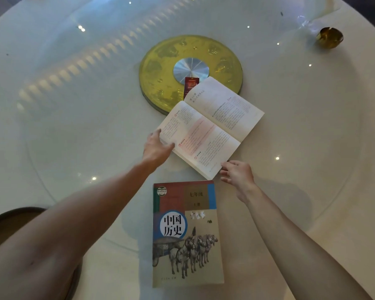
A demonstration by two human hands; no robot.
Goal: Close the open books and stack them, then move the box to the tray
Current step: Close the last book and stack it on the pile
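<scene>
Both hands at the open book [210, 126] on a glossy white round tabletop [74, 118].
Left hand [157, 148] clamps its left page edge; right hand [236, 173], fingers spread, touches the near corner. Book lies diagonally beyond the closed book [186, 232], overlapping the gold tray [160, 68] beside the red box [191, 85].

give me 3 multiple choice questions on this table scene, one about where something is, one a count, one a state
1. Where does the small red box stand?
A. on the gold disc
B. on the closed book
C. in the right hand

2. How many books are on the table?
A. one
B. two
C. four

3. What state is the far book in?
A. closed, cover up
B. lying open
C. standing upright

Answers:
1. A, the box sits on the gold disc, just behind the open pages.
2. B, there is one open book and one closed book nearer the person.
3. B, both its pages face up, with the left hand at its left edge and the right hand by its near corner.
</scene>
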